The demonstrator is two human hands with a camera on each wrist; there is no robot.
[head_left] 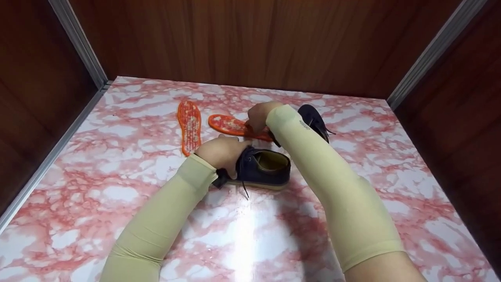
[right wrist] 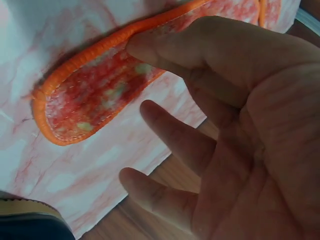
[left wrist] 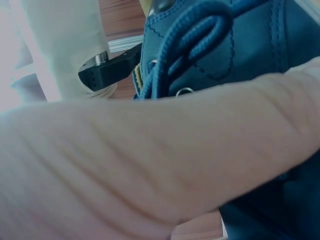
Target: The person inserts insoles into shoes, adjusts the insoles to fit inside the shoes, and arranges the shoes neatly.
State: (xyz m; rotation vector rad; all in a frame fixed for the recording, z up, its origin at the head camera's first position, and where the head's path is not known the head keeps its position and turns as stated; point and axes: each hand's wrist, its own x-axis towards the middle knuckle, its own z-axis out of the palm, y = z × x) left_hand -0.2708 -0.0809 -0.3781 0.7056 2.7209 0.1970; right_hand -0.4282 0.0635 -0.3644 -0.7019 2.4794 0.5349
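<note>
Head view: dark blue shoe (head_left: 266, 174) is being gripped at its laced front by the left hand (head_left: 223, 152), fingers wrapped round it, opening facing up, lace (head_left: 245, 190) dangling; whether it is being lifted off the marbled table (head_left: 117, 196) cannot be told. Just beyond, an orange-edged insole (head_left: 227, 124) is being touched by the right hand (head_left: 260, 115), half open, lower fingers (right wrist: 180, 137) being held spread in the right wrist view; a pinch cannot be confirmed. Second insole (head_left: 190, 125) is being left lying to the left, second shoe (head_left: 311, 117) being partly hidden by the right sleeve (head_left: 325, 168)
</note>
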